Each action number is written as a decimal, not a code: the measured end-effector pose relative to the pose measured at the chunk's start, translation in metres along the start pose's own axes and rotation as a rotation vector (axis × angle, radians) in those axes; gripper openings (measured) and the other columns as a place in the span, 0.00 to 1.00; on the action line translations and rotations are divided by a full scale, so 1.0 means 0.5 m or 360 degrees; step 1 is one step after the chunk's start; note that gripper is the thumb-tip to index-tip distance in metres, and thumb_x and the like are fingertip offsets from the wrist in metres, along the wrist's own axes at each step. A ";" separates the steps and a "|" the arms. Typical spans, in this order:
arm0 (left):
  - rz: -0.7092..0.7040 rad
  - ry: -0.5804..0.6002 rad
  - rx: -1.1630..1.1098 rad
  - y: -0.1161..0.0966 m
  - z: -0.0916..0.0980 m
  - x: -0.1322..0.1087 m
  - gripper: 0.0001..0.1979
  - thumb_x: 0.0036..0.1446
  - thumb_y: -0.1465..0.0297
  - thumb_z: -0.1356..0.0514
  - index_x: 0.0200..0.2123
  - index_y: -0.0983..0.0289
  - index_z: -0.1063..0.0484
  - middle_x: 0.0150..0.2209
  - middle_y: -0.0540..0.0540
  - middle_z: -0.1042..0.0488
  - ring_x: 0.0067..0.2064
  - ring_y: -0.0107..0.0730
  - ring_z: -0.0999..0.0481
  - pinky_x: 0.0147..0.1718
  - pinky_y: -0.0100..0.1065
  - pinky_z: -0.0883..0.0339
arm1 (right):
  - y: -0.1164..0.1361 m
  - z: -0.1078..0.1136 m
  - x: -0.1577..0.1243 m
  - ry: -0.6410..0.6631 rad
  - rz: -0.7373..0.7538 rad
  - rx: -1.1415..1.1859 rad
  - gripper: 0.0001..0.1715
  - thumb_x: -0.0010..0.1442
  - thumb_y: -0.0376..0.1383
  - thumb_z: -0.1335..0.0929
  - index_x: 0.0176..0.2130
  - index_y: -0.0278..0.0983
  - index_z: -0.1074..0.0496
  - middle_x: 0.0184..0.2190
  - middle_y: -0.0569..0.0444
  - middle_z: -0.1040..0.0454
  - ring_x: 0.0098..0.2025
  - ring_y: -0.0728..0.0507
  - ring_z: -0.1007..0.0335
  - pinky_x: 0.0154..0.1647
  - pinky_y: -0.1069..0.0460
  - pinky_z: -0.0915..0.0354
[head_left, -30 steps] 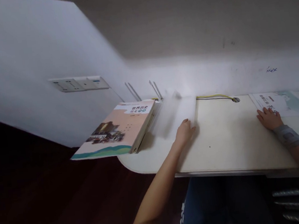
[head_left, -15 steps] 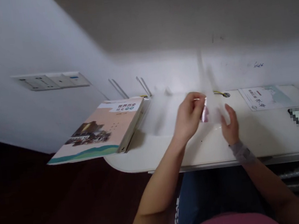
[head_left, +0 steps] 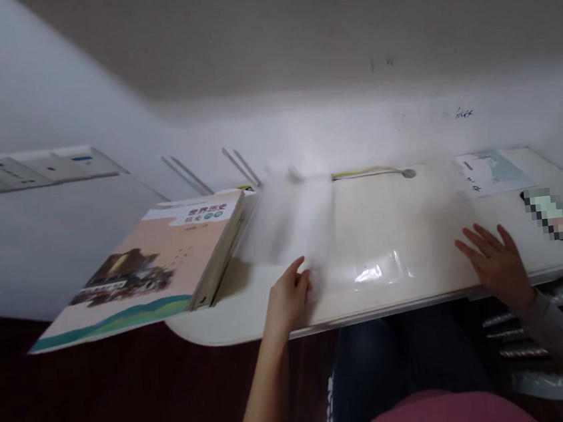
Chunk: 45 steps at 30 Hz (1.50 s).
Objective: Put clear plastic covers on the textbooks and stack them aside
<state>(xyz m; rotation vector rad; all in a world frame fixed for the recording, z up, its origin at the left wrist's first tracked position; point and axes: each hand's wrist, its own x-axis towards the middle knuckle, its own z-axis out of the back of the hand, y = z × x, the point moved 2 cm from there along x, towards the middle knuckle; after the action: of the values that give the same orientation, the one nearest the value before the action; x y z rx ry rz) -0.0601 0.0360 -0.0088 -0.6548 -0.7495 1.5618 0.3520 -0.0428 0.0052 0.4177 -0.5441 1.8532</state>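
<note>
a clear plastic sheet point(head_left: 383, 269) lies on the white desk point(head_left: 252, 318) between the two hands, its near edge catching a bright glare close to the desk's front edge. its left side reaches the left hand point(head_left: 289, 297), whose thumb and fingers are bent close together there; whether they pinch the plastic, i cannot tell. at the other side, the right hand point(head_left: 502, 272) has its fingers spread well apart, palm down, the fingertips at or just beside the sheet's hazy right side; contact is unclear. to the left of the sheet, a translucent film point(head_left: 287, 220) spreads, blurred, next to a thick book point(head_left: 159, 264) that juts over the desk's rounded end. behind the sheet, a yellow cord point(head_left: 372, 169) runs along the wall to a round cable hole point(head_left: 409, 173). a pale booklet point(head_left: 499, 171) lies beyond the right hand, and a pixelated phone point(head_left: 555, 214) rests farther right, apart from both hands.
</note>
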 end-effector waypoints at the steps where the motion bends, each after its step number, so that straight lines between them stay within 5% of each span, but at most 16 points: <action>1: -0.0008 -0.0016 0.0134 0.007 -0.005 -0.001 0.21 0.53 0.64 0.46 0.50 0.63 0.31 0.19 0.48 0.30 0.22 0.32 0.30 0.26 0.30 0.38 | 0.004 -0.020 -0.014 0.0088 -0.0005 0.0028 0.22 0.61 0.29 0.41 0.52 0.42 0.31 0.55 0.50 0.32 0.61 0.39 0.44 0.63 0.37 0.55; 6: 0.0008 0.0000 0.0616 0.009 -0.020 -0.007 0.22 0.56 0.67 0.49 0.54 0.62 0.32 0.32 0.56 0.22 0.36 0.40 0.24 0.38 0.33 0.36 | -0.001 -0.090 -0.057 0.0343 -0.0040 0.0281 0.20 0.63 0.40 0.40 0.52 0.41 0.31 0.56 0.49 0.33 0.60 0.39 0.41 0.58 0.41 0.44; 11: 0.0020 0.0137 0.0908 -0.007 -0.012 -0.021 0.22 0.60 0.67 0.52 0.56 0.64 0.36 0.37 0.57 0.22 0.39 0.39 0.24 0.39 0.34 0.35 | -0.021 -0.103 -0.067 0.0336 0.0085 0.0345 0.22 0.62 0.46 0.39 0.52 0.41 0.31 0.56 0.48 0.32 0.59 0.38 0.40 0.56 0.41 0.42; 13: -0.0087 0.0027 0.0962 -0.021 0.016 -0.017 0.22 0.60 0.66 0.52 0.56 0.65 0.36 0.41 0.60 0.24 0.40 0.39 0.24 0.40 0.34 0.34 | -0.029 -0.101 -0.060 0.0261 0.0110 0.0322 0.21 0.62 0.46 0.39 0.51 0.41 0.30 0.55 0.48 0.32 0.58 0.38 0.38 0.55 0.41 0.42; 17: -0.0316 -0.0503 0.1186 -0.052 0.117 0.030 0.21 0.61 0.69 0.54 0.55 0.68 0.35 0.53 0.64 0.31 0.54 0.44 0.33 0.51 0.38 0.38 | -0.028 -0.097 -0.023 0.0065 0.0122 0.0328 0.21 0.62 0.44 0.40 0.51 0.38 0.32 0.56 0.45 0.34 0.57 0.37 0.39 0.57 0.40 0.44; 20: -0.0119 -0.0645 0.1441 -0.053 0.189 0.081 0.22 0.60 0.73 0.54 0.55 0.73 0.37 0.57 0.69 0.37 0.60 0.50 0.40 0.55 0.45 0.44 | -0.003 -0.100 0.009 0.0013 0.0173 0.0328 0.22 0.63 0.44 0.41 0.51 0.36 0.32 0.55 0.43 0.33 0.57 0.37 0.39 0.57 0.40 0.44; 25: 0.0324 -0.0465 0.1617 -0.023 0.226 0.111 0.21 0.57 0.76 0.54 0.52 0.80 0.36 0.51 0.79 0.34 0.55 0.53 0.33 0.49 0.46 0.38 | 0.033 -0.126 0.026 0.0055 0.0212 0.0281 0.24 0.64 0.44 0.43 0.51 0.35 0.32 0.55 0.43 0.33 0.59 0.36 0.40 0.57 0.39 0.45; 38: 0.0372 -0.0293 0.1730 -0.054 0.225 0.071 0.17 0.55 0.79 0.53 0.42 0.75 0.27 0.39 0.73 0.25 0.44 0.51 0.24 0.38 0.41 0.32 | 0.035 -0.166 -0.005 0.0139 0.0245 0.0436 0.26 0.63 0.48 0.42 0.54 0.36 0.35 0.54 0.43 0.32 0.56 0.37 0.37 0.55 0.40 0.41; 42: 0.0364 -0.0330 0.1766 -0.080 0.272 0.063 0.19 0.57 0.78 0.56 0.42 0.75 0.28 0.39 0.73 0.25 0.43 0.50 0.24 0.38 0.41 0.32 | 0.054 -0.162 -0.009 0.0144 0.0255 0.0477 0.25 0.63 0.48 0.41 0.52 0.36 0.33 0.55 0.43 0.33 0.56 0.37 0.37 0.55 0.41 0.39; 45: 0.0480 -0.0536 0.1774 -0.131 0.335 0.026 0.18 0.57 0.76 0.55 0.44 0.72 0.29 0.38 0.72 0.25 0.42 0.51 0.24 0.36 0.42 0.32 | 0.068 -0.156 -0.009 0.0143 0.0246 0.0456 0.24 0.63 0.47 0.41 0.51 0.37 0.32 0.55 0.44 0.34 0.57 0.37 0.39 0.55 0.41 0.39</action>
<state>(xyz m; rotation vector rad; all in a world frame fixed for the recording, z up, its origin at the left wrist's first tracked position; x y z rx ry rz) -0.1496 0.0374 0.1478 0.3466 0.0763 2.0714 0.3198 -0.0129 -0.0674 0.4902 -0.2550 2.0974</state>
